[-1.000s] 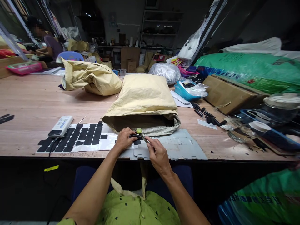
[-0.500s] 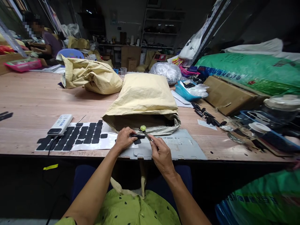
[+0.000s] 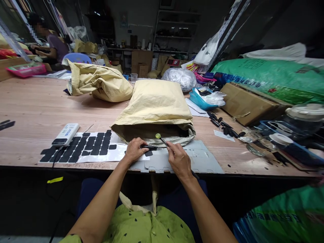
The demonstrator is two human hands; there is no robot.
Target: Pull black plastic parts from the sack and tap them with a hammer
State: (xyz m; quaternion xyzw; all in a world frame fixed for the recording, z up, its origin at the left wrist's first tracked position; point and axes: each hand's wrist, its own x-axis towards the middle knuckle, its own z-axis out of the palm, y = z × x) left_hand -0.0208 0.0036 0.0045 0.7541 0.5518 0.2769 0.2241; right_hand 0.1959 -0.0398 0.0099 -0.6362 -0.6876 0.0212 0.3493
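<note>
My left hand is closed on a slim black part, holding it down near the front of the grey board. What the part is I cannot make out. My right hand grips the handle of a small hammer with a round yellow-green face, raised a little to the right of the black part and apart from it. Just behind both hands lies a cream woven sack, its dark mouth facing me. A black square pad sits beside my left fingers.
To the left, a white sheet with rows of black pads lies under a white corded device. A second sack rests farther back. Black pieces, a cardboard box and jars stand right. A person sits far left.
My right hand has moved right and slightly toward me with the hammer, away from the black part. My left hand keeps its place on the part.
</note>
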